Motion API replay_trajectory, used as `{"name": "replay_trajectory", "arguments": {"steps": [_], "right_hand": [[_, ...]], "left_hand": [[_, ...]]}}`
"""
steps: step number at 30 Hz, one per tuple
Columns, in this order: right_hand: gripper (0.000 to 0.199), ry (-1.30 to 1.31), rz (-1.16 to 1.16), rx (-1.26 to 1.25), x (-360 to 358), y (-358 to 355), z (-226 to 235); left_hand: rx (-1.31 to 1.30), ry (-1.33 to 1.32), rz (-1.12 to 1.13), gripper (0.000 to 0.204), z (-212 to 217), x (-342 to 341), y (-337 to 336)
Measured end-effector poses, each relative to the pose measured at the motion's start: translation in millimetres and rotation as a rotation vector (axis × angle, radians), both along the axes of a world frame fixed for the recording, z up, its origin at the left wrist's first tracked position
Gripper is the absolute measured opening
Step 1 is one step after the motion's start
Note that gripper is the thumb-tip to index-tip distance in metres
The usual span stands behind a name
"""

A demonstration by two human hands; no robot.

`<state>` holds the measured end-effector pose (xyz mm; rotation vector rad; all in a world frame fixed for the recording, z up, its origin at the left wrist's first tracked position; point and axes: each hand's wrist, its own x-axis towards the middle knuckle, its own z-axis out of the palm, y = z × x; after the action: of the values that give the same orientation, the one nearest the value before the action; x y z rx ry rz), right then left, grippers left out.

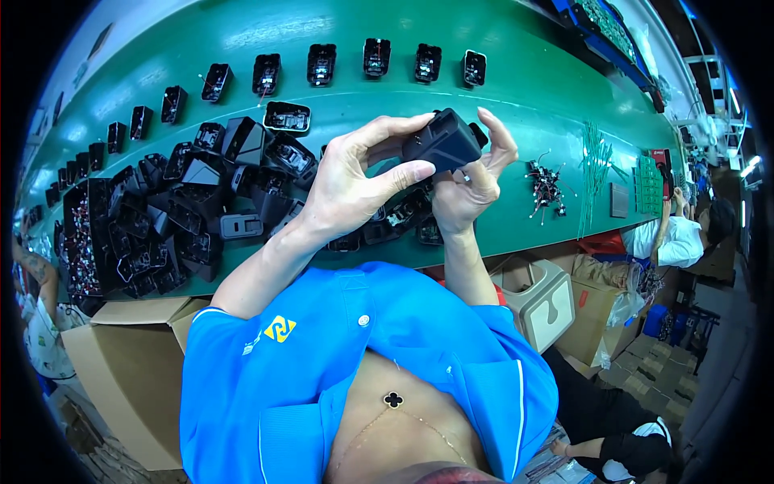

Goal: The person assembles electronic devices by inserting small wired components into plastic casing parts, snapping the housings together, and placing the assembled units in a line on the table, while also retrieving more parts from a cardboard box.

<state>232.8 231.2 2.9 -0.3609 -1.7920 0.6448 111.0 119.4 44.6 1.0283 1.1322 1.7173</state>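
Note:
A black plastic housing with angled faces is held up over the green table, in front of my chest. My left hand grips its left side, thumb below and fingers on top. On the other side my right hand supports it from below and behind, with some fingers raised beside its right end; part of that grip is hidden. Under my hands lie several open black housings, partly covered by my wrists. To the left spreads a heap of similar black shells.
A curved row of open housings lines the far side of the green table. Rightward lie wired connectors, thin green strands and green circuit boards. A co-worker sits at right. A cardboard box and stool stand below the near edge.

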Motion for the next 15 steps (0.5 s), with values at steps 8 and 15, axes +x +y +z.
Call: {"name": "replay_trajectory", "arguments": {"steps": [8,15], "right_hand": [[0.026,-0.318,0.082,0.023,-1.3,-0.1,17.9],[0.024,-0.713,-0.376,0.469,23.2,149.4,17.5]], "left_hand": [[-0.183,-0.216,0.078,0.050,-11.5,-2.2,8.1],[-0.208,0.790,0.174,0.048,-5.6,-32.1,14.6]]}}
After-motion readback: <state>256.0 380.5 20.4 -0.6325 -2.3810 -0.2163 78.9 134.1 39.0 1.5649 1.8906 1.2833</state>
